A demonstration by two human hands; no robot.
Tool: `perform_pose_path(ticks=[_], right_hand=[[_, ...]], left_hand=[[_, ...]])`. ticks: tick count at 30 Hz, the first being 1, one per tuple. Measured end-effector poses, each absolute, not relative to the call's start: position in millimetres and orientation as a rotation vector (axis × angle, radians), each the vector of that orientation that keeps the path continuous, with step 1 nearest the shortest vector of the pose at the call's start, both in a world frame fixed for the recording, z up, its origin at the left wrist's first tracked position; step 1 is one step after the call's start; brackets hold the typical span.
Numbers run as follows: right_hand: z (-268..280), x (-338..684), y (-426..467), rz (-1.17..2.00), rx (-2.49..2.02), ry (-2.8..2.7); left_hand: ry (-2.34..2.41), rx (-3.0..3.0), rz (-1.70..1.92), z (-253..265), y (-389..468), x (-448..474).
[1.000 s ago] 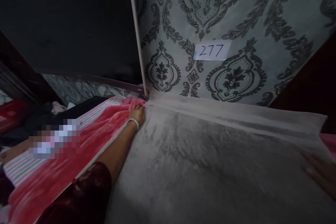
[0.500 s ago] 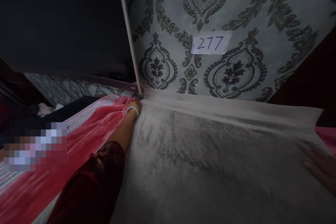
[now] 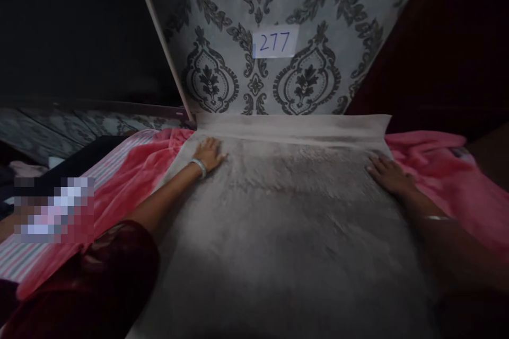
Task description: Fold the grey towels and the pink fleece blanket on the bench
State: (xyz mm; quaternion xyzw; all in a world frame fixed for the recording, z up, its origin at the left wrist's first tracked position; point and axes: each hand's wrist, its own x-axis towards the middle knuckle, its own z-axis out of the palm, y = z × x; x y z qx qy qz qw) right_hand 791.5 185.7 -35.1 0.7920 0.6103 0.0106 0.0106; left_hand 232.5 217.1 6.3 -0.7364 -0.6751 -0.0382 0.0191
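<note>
A grey, soft-napped cloth (image 3: 274,233) lies spread in front of me, its pale far edge (image 3: 290,127) reaching the wall. My left hand (image 3: 208,155) rests flat on its far left corner area, fingers apart, with a bracelet at the wrist. On the far right side my right hand (image 3: 389,172) also lies flat on the cloth, fingers spread and pointing to the wall. Neither hand grips anything. Dark marks streak the nap between the hands. Whether the cloth is a towel or a small blanket I cannot tell.
Pink blanket folds (image 3: 431,159) lie at the right, and a pink blanket with a striped part (image 3: 131,169) at the left. A dark screen (image 3: 79,32) stands at the upper left. A paper marked 277 (image 3: 275,42) is on the patterned wall (image 3: 254,85).
My left hand has come off the cloth's far left corner edge and now lies flat on top. My right hand has moved farther forward into view. The camera view has turned right.
</note>
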Motion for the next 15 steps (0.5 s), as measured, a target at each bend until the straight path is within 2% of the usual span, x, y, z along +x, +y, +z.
perform_pose_path(ticks=[2,6,9,12,15], right_hand=[[-17.4,749.1,168.2,-0.163,2.556,1.912],[-19.4,638.7,111.9,-0.003,2.212,2.499],[-38.4,581.0,75.5,0.038,2.003,2.635],[-46.5,578.3,60.9,0.086,1.989,2.628],[-45.5,625.6,51.6,0.113,2.131,2.486]], left_hand=[[-1.871,-2.571,-0.042,0.1,176.6,274.3],[-1.485,-2.873,-0.024,-19.4,97.5,344.9],[-1.474,-2.843,-0.019,-30.0,68.0,372.6],[-1.537,-2.800,0.020,-29.2,68.1,366.3],[-1.784,-2.643,0.085,-21.9,76.0,317.8]])
